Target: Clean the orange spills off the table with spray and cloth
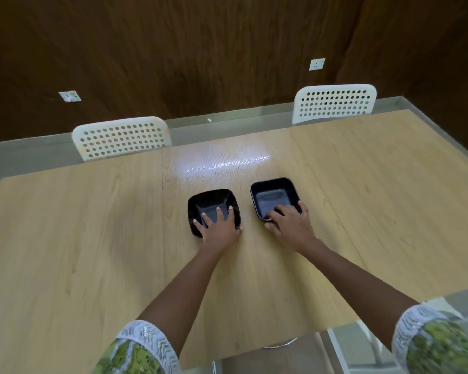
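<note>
Two black square bowls stand side by side near the middle of the light wooden table. My left hand grips the near edge of the left bowl, fingers inside it and thumb outside. My right hand grips the near edge of the right bowl the same way. Both bowls look empty. I see no spray bottle, cloth or orange spill in this view.
Two white perforated chairs, one at the far left and one at the far right, stand behind the table. A dark wood-panelled wall with two sockets rises beyond. The table's near edge runs at lower right, with floor beneath.
</note>
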